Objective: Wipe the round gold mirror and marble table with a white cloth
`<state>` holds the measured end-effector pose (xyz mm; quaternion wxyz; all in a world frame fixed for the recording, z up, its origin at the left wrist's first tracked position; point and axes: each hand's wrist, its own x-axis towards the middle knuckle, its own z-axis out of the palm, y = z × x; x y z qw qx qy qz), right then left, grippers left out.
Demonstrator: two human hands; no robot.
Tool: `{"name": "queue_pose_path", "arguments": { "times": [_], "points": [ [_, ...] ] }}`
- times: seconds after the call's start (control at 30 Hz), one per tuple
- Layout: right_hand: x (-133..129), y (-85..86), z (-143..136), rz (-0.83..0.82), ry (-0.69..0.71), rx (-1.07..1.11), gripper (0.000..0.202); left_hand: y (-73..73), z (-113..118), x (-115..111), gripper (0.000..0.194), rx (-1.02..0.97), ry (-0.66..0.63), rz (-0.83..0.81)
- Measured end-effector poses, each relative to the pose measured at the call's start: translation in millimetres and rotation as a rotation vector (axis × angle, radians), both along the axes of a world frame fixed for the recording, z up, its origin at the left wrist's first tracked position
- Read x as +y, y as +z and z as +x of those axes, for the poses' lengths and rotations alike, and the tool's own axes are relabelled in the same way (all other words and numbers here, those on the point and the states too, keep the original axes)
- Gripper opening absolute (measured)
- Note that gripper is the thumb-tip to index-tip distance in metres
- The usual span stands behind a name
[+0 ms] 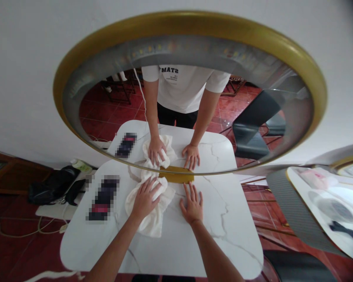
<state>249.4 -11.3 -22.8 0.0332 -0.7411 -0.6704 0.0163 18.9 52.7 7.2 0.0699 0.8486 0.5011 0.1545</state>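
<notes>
A crumpled white cloth point(153, 225) lies on the white marbled table point(223, 246). My left hand point(145, 197) presses down on it, with a bunched fold between thumb and fingers. Flat on the tabletop, fingers spread, is my right hand point(192, 205); it holds nothing. Its fingertips reach the near edge of a gold mirror base point(176, 177). Above the base stands a large oval mirror point(191, 94) in a gold frame, reflecting both arms, the cloth and a white shirt.
A dark pixelated object point(103, 197) lies on the table's left side. Left of the table, a black bag point(54, 184) and cables sit low down. To the right are a dressing table point(323, 211) with things on it and a black chair seat point(297, 266).
</notes>
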Motion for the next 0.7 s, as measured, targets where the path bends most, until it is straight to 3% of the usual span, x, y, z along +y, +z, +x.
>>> {"name": "queue_pose_path", "arguments": {
  "times": [0.27,0.43,0.7],
  "points": [
    [-0.2,1.8,-0.2,-0.001,-0.015,0.010,0.067,-10.4,-14.7,23.3,0.047,-0.028,0.207,0.052],
    [-0.1,2.9,0.3,-0.011,-0.014,0.021,0.066,-13.5,-17.3,28.0,0.047,-0.028,0.235,0.047],
    [-0.6,1.9,2.1,-0.011,-0.016,0.032,0.066,-10.9,1.4,12.0,0.047,-0.001,0.196,0.048]
  ]
}}
